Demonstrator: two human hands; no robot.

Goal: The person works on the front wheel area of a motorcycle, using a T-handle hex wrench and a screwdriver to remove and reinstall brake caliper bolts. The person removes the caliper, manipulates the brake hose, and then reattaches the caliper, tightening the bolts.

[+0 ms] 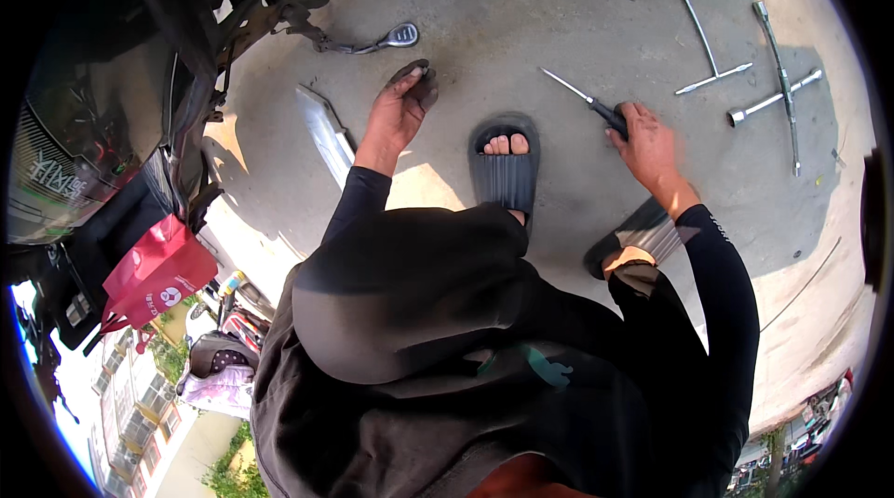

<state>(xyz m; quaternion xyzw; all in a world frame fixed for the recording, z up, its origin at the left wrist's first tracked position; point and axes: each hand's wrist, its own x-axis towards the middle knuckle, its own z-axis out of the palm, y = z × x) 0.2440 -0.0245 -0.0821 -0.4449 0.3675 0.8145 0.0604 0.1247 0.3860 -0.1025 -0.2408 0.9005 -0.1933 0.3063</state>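
Note:
In my right hand [649,149] is a screwdriver [605,113] with a black handle, its thin metal shaft pointing up and to the left, away from me. My left hand [402,107] is raised over the ground with its fingers curled together. Something small and dark [422,68] shows at those fingertips; I cannot make out what it is. Just beyond the left hand, a metal foot lever [399,36] sticks out from the motorbike [172,41]. A flat, pointed silvery piece [324,133] lies on the ground beside my left wrist.
At the far right a T-handle wrench [712,69] and a cross wrench [785,97] lie on the concrete ground [521,23]. My sandalled feet [506,167] stand between my hands. A red bag [158,272] hangs on the motorbike at the left.

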